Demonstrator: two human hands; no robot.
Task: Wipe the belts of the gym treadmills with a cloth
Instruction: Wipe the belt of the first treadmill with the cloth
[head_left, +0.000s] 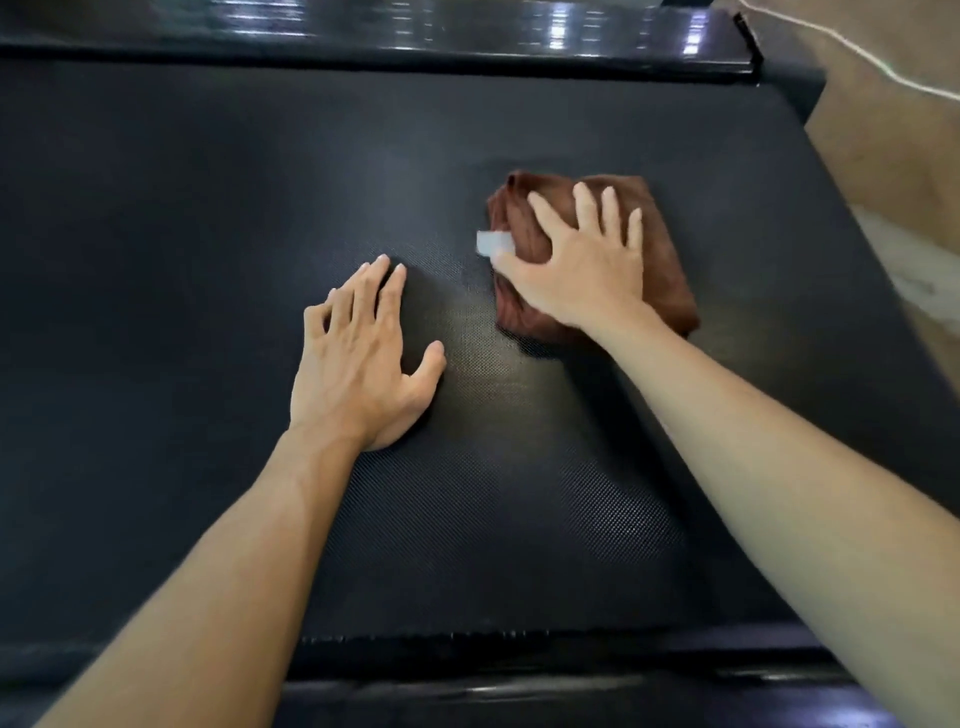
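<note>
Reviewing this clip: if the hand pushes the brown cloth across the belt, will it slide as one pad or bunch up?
The cloth looks soft and folded, so probably floppy; it may bunch. The right hand lies flat across it with fingers spread, which should keep it together. The belt is textured, so expect some drag.

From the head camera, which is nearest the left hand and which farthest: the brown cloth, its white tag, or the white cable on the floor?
Measured from the left hand, which lies flat on the belt:
1. White tag, at the cloth's left edge, by the right hand's thumb.
2. Brown cloth, just beyond the tag, under the right hand.
3. White cable, on the floor at the far right corner.
</note>
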